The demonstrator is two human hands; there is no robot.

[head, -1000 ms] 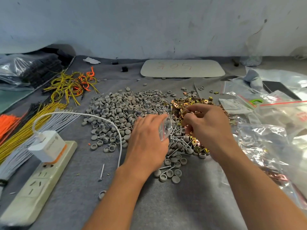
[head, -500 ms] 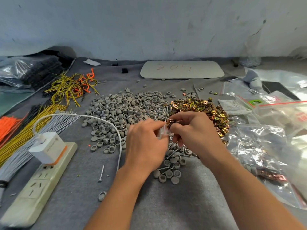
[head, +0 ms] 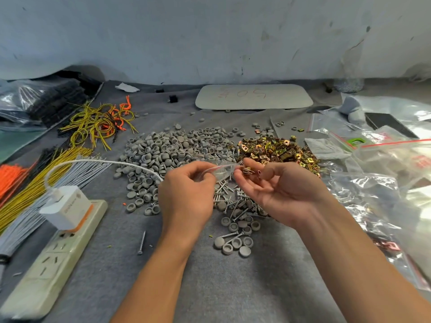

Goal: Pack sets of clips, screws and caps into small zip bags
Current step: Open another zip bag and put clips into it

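Head view: left hand and right hand close together.
The left pinches a zip bag; the right, palm up, pinches gold clips just beside it.

left hand, right hand: two; zip bag: one; charger: one

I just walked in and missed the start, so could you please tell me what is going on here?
A person is packing small hardware into a bag. The left hand holds a small clear bag, and the right hand pinches a few clips at its mouth. I cannot tell whether anything is inside the bag. The caps, the screws and the clip pile lie around and under the hands.
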